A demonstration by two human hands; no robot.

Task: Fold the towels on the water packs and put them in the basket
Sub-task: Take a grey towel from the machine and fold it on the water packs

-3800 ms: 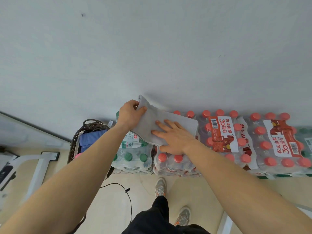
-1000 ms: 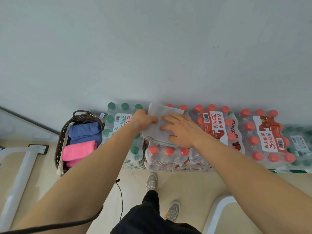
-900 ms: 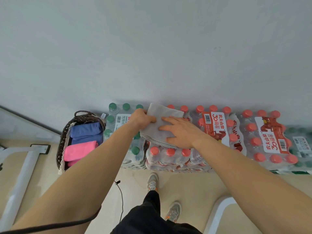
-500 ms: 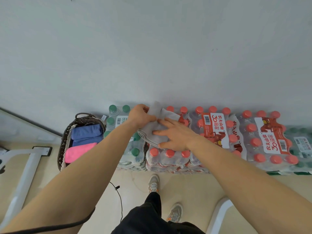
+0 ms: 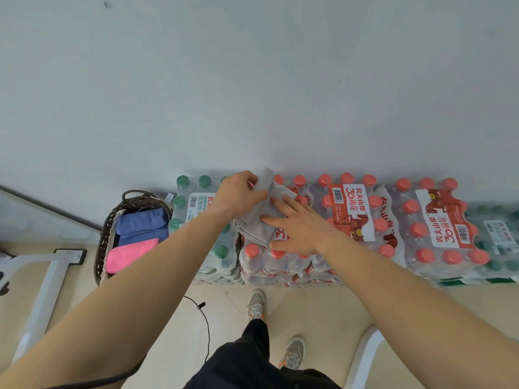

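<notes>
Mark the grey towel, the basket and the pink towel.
grey towel [image 5: 252, 230], head view, on the folded layers near its front edge.
basket [image 5: 100, 254], head view, on its woven left wall.
pink towel [image 5: 130, 254], head view, on the middle of its top face.

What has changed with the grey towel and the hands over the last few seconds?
The grey towel went from a long strip to a smaller folded pad. The left hand, resting on it a second ago, now pinches its far edge and lifts it for another fold. The right hand stays flat on it, pressing it onto the water packs. The basket still holds its blue towel and pink towel.
</notes>
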